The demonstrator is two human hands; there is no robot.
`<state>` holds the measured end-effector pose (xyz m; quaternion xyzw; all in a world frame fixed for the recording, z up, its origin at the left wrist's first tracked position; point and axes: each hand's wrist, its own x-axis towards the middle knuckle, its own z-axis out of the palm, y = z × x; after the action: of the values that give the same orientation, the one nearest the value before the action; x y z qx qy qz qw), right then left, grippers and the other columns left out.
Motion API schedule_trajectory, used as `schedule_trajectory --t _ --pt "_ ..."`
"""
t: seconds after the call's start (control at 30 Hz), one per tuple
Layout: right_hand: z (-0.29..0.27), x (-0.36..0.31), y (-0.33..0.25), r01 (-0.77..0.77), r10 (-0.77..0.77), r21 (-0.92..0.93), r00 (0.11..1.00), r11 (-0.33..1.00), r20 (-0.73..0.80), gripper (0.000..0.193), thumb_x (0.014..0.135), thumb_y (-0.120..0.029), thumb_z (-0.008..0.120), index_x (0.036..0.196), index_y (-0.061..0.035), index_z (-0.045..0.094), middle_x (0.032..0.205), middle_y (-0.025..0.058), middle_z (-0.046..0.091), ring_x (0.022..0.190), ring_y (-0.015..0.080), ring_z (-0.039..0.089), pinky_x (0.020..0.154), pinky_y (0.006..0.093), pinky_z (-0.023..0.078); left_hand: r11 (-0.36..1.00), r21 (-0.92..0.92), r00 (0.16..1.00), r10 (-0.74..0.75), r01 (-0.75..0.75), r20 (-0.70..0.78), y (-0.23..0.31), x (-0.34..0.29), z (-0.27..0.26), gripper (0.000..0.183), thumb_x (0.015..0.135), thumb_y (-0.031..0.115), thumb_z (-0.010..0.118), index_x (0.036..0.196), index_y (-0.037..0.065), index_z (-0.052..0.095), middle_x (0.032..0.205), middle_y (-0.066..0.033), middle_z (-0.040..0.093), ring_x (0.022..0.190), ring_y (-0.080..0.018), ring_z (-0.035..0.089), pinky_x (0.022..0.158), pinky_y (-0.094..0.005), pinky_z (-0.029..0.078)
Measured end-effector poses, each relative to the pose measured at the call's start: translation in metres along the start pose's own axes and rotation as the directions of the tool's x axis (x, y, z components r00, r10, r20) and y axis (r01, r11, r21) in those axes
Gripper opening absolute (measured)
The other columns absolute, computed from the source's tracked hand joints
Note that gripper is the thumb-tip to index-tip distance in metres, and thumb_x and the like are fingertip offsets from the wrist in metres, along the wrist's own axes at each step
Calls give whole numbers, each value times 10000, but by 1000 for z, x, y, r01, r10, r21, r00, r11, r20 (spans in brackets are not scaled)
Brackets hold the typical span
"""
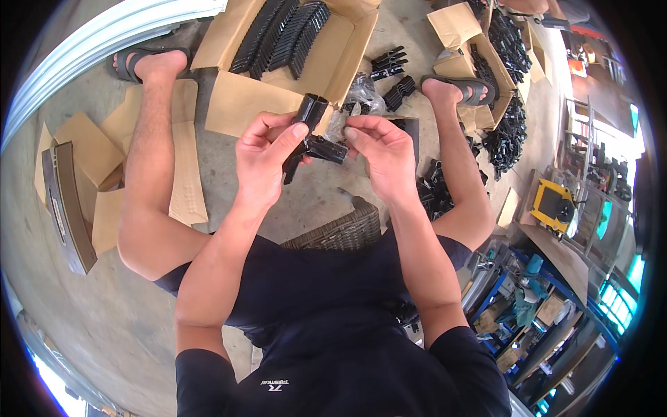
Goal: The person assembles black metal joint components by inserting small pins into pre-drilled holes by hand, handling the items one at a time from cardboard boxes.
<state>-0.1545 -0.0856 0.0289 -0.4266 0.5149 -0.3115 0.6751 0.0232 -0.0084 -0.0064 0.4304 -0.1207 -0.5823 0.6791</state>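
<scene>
My left hand (261, 158) is closed around a glossy black branched tube fitting (312, 111). One of its open ends points up and away, and another arm reaches toward my right hand (386, 151). The right thumb and forefinger are pinched together beside that arm; whatever is between them is too small to make out. Behind the fingers lies crumpled clear plastic (336, 128), and I cannot tell whether the right hand touches it. Beyond my hands, a large open cardboard box (351, 52) has neat rows of black parts (267, 35) along its left side.
Loose black parts (399, 93) and a clear plastic bag (368, 94) lie right of the box. Black parts heap around another carton (455, 31) near my right foot. A wicker basket (340, 229) sits between my legs. Flattened cardboard (184, 156) lies left; a cluttered rack (549, 278) stands right.
</scene>
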Motion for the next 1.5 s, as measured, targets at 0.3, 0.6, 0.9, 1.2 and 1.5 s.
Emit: schedule_trajectory --t 0.3,0.6,0.9,1.2,1.5 --pt "30 -22 -10 -73 77 141 997 987 -21 151 906 -43 762 1015 55 725 936 77 737 831 93 651 765 226 508 992 101 997 71 -72 13 2 -8 7 151 951 85 719 1083 31 669 991 -128 760 750 -117 713 588 -252 593" --pt "38 -25 -15 -82 87 151 996 985 -25 151 917 -46 745 1006 72 717 925 84 735 836 120 666 788 261 528 992 110 997 66 -69 31 6 -10 12 159 951 79 720 1086 10 672 967 -104 756 751 -115 707 599 -253 583" --pt "44 -30 -12 -2 -3 -62 997 998 -83 141 946 -44 689 1010 80 710 905 78 729 816 97 648 739 257 528 990 129 998 46 -50 34 8 -11 12 146 946 68 720 1063 -3 668 958 -96 746 745 -114 695 596 -255 575" --pt "41 -32 -6 201 -255 -471 966 859 -52 101 885 -73 702 835 14 699 831 123 680 844 239 652 786 365 505 986 161 998 50 -54 31 8 -16 13 140 935 1 703 1061 -34 654 961 -99 737 766 -109 681 622 -260 565" --pt "32 -32 -8 137 -145 -416 989 899 14 150 954 -88 695 994 54 718 979 77 694 893 143 655 800 289 516 989 125 997 71 -74 30 11 -18 18 135 941 9 698 1060 -41 656 963 -114 749 749 -101 689 586 -251 574"
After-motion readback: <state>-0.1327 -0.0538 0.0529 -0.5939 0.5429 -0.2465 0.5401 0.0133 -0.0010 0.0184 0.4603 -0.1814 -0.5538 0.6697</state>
